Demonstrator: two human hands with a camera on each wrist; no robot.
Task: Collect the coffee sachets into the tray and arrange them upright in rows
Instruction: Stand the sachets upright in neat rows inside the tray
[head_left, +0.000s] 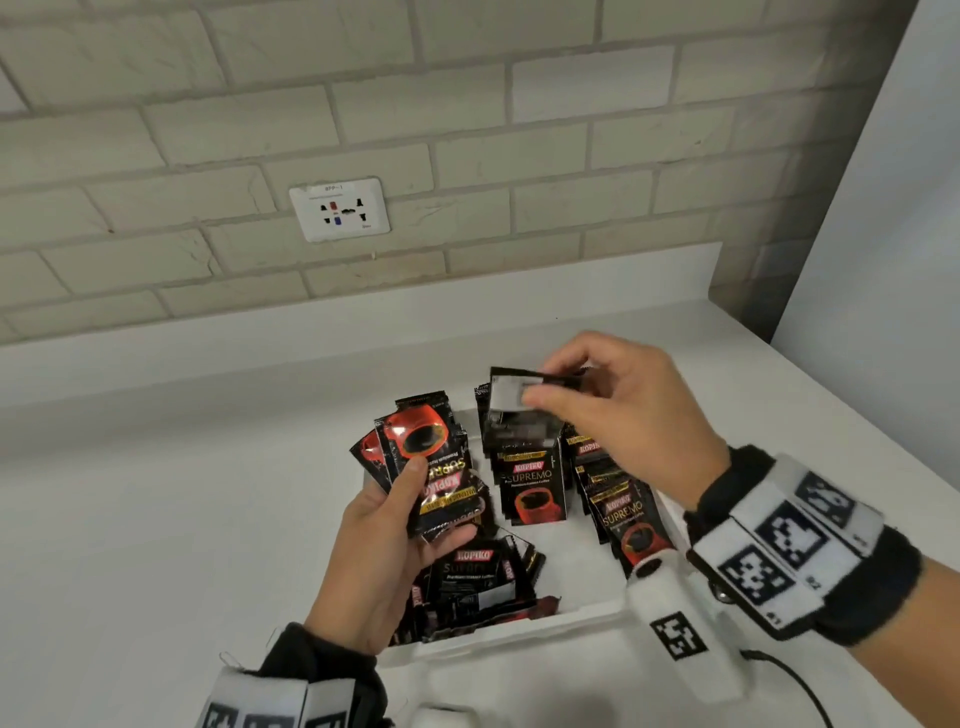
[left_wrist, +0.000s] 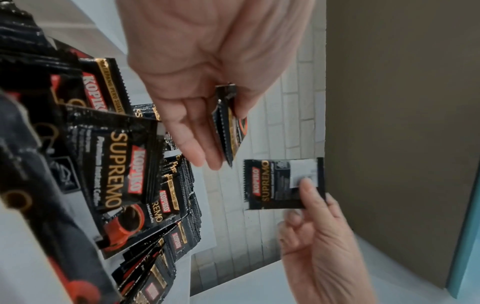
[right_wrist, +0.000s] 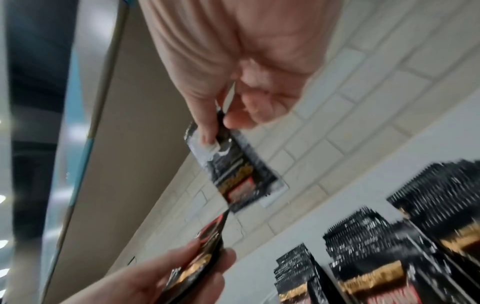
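my left hand (head_left: 384, 551) holds a small stack of sachets (head_left: 436, 467) so they are ready to sort. my right hand (head_left: 618, 415) pinches one sachet (head_left: 519, 410) over the far rows (head_left: 532, 488), so it can go in standing up. loose packs (head_left: 478, 577) lie flat in the near left of the white tray (head_left: 519, 626). my right wrist hides the tray's right edge.

Coffee sachets (head_left: 532, 491): black, red cup print, gold lettering; upright in rows at the far and right side of white tray (head_left: 519, 626). Loose heap (head_left: 475, 582) lying flat at near-left. Small fan (head_left: 426, 467) and single sachet (head_left: 519, 400) held above.
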